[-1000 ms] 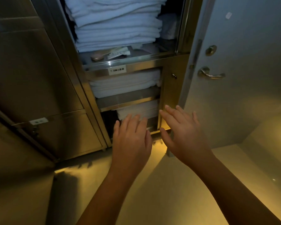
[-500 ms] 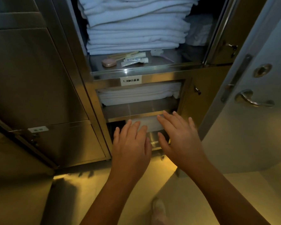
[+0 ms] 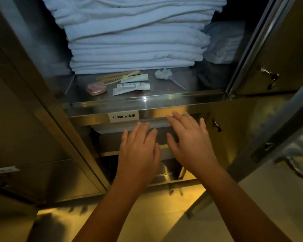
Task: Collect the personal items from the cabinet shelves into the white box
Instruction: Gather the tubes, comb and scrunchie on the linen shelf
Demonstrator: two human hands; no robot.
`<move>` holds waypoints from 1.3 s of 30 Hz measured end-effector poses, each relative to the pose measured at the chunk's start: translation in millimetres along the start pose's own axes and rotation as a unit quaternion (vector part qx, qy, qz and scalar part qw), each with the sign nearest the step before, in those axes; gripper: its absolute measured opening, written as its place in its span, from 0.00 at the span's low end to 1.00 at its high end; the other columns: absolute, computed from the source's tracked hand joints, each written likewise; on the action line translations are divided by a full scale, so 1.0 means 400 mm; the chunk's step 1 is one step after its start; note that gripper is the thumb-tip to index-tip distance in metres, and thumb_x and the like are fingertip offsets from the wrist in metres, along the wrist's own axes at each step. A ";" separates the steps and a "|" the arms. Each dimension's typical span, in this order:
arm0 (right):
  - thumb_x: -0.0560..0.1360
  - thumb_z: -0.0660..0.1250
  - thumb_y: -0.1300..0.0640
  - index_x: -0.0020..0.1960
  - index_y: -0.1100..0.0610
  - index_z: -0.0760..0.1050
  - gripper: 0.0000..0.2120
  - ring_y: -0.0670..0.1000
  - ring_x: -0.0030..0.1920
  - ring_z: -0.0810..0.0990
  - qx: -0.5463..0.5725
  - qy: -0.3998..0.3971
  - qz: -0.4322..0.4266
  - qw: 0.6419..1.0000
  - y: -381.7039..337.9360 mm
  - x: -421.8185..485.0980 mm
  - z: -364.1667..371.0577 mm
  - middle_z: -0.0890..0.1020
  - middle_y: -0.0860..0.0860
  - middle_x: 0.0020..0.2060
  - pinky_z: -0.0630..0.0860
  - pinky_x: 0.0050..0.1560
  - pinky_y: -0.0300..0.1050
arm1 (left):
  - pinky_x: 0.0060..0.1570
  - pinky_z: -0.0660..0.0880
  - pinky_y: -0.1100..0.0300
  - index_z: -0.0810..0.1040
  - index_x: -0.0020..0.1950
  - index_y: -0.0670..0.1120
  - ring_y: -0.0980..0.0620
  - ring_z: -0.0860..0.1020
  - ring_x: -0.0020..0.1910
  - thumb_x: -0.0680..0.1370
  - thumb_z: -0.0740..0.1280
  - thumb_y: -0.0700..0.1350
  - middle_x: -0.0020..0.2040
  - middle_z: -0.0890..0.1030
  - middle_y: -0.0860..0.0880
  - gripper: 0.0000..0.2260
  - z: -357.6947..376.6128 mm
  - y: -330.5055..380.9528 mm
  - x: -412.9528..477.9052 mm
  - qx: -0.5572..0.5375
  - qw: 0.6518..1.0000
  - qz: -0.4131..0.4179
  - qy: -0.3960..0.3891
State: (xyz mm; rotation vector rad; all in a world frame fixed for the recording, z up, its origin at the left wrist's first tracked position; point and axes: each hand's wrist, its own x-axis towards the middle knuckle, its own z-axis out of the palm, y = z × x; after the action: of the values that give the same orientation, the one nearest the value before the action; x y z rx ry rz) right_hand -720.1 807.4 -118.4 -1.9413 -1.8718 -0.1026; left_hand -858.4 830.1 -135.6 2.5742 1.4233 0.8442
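Head view | left hand [image 3: 138,154] and right hand [image 3: 191,145] hovered flat, fingers spread, holding nothing | pink oval soap case [image 3: 96,89], white toothpaste tubes [image 3: 129,87] and wooden comb [image 3: 110,80] lay at 12 o'clock on stainless-steel shelf [image 3: 164,102] | white box unseen | best reach over the lip and pinch items singly

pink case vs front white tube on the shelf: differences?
The pink case is oval and plain; the front white tube is long, flat and carries blue print. The pink case lies left of the front white tube, apart from it. Both lie on the steel shelf.
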 end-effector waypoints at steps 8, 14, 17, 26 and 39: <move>0.76 0.62 0.53 0.70 0.53 0.65 0.23 0.54 0.72 0.59 0.016 -0.028 -0.012 0.999 0.023 0.173 0.103 0.67 0.52 0.70 0.48 0.69 0.56 | 0.65 0.53 0.46 0.73 0.64 0.41 0.42 0.68 0.67 0.74 0.67 0.41 0.65 0.73 0.40 0.18 0.057 -0.122 0.163 0.007 1.000 -0.024 -0.010; 0.74 0.65 0.55 0.67 0.54 0.68 0.22 0.55 0.69 0.65 -0.010 -0.013 0.012 1.000 0.026 0.324 0.154 0.71 0.53 0.67 0.52 0.67 0.60 | 0.70 0.49 0.47 0.67 0.69 0.44 0.46 0.59 0.72 0.78 0.60 0.44 0.71 0.66 0.44 0.19 0.100 -0.228 0.321 -0.006 0.999 0.008 -0.035; 0.74 0.66 0.55 0.67 0.55 0.69 0.22 0.57 0.68 0.66 -0.013 0.002 0.014 1.000 0.005 0.412 0.171 0.72 0.54 0.66 0.56 0.67 0.63 | 0.69 0.45 0.50 0.66 0.70 0.45 0.47 0.58 0.73 0.79 0.59 0.45 0.72 0.65 0.44 0.20 0.116 -0.286 0.401 0.006 0.999 0.021 -0.032; 0.77 0.57 0.50 0.71 0.49 0.61 0.22 0.51 0.72 0.55 -0.025 -0.039 0.056 0.997 0.036 0.525 0.250 0.63 0.49 0.72 0.45 0.69 0.55 | 0.70 0.43 0.51 0.61 0.72 0.48 0.49 0.54 0.73 0.80 0.55 0.48 0.74 0.61 0.47 0.20 0.194 -0.374 0.531 0.011 0.996 0.055 -0.076; 0.75 0.63 0.55 0.68 0.54 0.67 0.21 0.56 0.70 0.63 0.008 -0.038 0.025 0.999 0.107 0.595 0.268 0.70 0.54 0.68 0.51 0.68 0.61 | 0.57 0.70 0.38 0.77 0.60 0.39 0.39 0.75 0.60 0.70 0.72 0.35 0.58 0.78 0.39 0.19 0.250 -0.370 0.573 0.032 0.997 0.042 -0.057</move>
State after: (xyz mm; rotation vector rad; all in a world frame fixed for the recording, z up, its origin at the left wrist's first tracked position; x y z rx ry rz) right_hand -685.8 1068.7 -142.9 -2.0052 -1.8651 0.0018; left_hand -825.0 1116.7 -170.5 2.6984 1.3419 0.6593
